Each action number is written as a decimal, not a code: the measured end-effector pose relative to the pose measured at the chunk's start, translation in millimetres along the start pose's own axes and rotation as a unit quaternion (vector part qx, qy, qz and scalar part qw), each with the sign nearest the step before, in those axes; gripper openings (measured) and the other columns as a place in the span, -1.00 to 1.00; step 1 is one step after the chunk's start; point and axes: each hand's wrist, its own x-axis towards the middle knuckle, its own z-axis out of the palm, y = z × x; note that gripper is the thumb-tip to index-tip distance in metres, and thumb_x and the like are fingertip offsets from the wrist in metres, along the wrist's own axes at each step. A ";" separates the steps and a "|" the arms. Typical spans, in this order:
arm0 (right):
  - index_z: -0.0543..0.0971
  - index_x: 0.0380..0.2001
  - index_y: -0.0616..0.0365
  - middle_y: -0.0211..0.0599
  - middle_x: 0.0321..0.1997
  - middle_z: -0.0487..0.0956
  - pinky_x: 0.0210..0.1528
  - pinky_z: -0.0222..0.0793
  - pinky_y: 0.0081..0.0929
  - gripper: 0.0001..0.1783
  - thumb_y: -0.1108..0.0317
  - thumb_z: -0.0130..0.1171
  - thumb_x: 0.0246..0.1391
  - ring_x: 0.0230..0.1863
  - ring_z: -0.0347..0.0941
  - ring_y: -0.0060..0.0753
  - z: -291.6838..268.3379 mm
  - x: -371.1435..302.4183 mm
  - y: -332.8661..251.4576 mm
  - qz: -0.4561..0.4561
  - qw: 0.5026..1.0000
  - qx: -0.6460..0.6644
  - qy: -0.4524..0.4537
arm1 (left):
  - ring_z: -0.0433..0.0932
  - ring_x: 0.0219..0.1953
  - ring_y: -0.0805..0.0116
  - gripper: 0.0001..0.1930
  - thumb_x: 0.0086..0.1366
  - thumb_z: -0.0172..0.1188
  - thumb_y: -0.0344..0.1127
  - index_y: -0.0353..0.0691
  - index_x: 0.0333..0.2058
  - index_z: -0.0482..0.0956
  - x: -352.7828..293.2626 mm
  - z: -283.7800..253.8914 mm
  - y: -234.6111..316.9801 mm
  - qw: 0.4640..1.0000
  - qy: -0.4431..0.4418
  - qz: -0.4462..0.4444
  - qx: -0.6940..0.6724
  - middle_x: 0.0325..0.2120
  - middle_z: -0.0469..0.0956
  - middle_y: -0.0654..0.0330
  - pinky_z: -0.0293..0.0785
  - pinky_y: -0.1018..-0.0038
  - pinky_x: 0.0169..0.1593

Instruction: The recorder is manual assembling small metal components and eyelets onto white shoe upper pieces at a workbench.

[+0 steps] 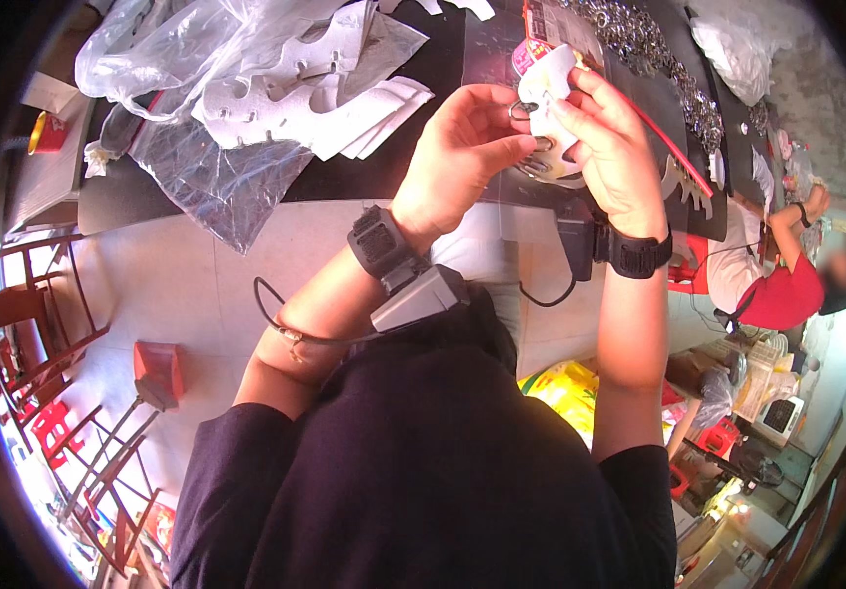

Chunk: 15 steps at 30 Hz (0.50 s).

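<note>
Both hands meet over the dark table's near edge. Between thumb and fingers, my right hand grips a white cut-out card with a wavy outline. My left hand is closed at the card's left side, its fingertips around a small metal ring; exactly how the ring sits against the card is hard to see. Just below the fingertips, more loose metal rings show in a pale, round holder, partly covered by the hands. To the left lies a fanned stack of similar white cards with slots.
Clear plastic bags spread over the table's left. A heap of shiny metal pieces lies at the far right, near a long red strip. Wooden chairs and a red dustpan stand left. Another person in red sits right.
</note>
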 end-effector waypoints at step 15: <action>0.12 0.17 0.13 -0.14 0.02 0.37 0.01 0.26 -0.26 -0.40 0.37 0.05 0.07 0.00 0.33 -0.26 -20.4 -59.3 19.6 -0.021 0.971 0.237 -0.010 | 0.44 -0.25 0.53 -0.65 0.11 0.03 -0.63 -0.31 -0.09 0.35 10.5 0.6 51.5 0.868 -0.267 -0.052 0.416 -0.35 0.48 0.27 0.37 0.62 -0.14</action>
